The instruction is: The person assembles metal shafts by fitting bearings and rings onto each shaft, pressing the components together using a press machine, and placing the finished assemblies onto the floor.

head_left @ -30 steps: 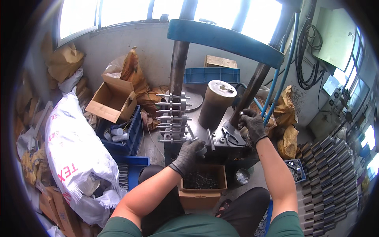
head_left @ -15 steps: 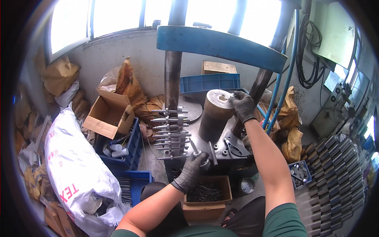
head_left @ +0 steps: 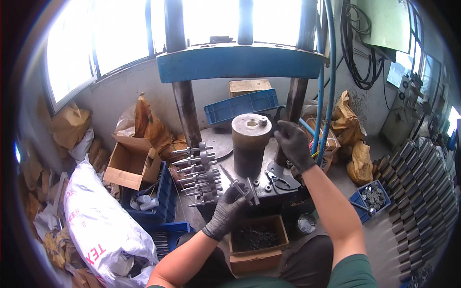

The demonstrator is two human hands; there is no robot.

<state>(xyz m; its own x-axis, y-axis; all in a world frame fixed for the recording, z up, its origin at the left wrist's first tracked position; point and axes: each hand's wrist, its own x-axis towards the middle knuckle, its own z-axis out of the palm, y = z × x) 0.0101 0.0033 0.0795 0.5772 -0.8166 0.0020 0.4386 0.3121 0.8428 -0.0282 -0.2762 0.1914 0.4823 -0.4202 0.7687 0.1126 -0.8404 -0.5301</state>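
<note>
My left hand (head_left: 225,211), in a dark grey glove, is closed around a metal shaft (head_left: 230,177) with a wider round part near the fingers. The shaft points up and leftward over the bench's front edge. A rack of similar shafts (head_left: 199,175) stands to its left. My gloved right hand (head_left: 294,145) hovers right of a tall metal cylinder (head_left: 250,144), apart from it. Its fingers are curled, and whatever they may hold is hidden. On the cylinder's top, near the central hole, sits a small metal ring (head_left: 263,121).
A blue press crossbeam (head_left: 240,63) spans above the bench. Pliers (head_left: 278,180) and a short rod (head_left: 253,191) lie at the front. Below is a cardboard box (head_left: 257,261) of dark parts. A white sack (head_left: 103,216) lies left; stacked metal bars (head_left: 418,206) fill the right.
My right hand has come off the ring on the cylinder's top and drawn back to the right. My left hand still grips the shaft. The whole view has shifted.
</note>
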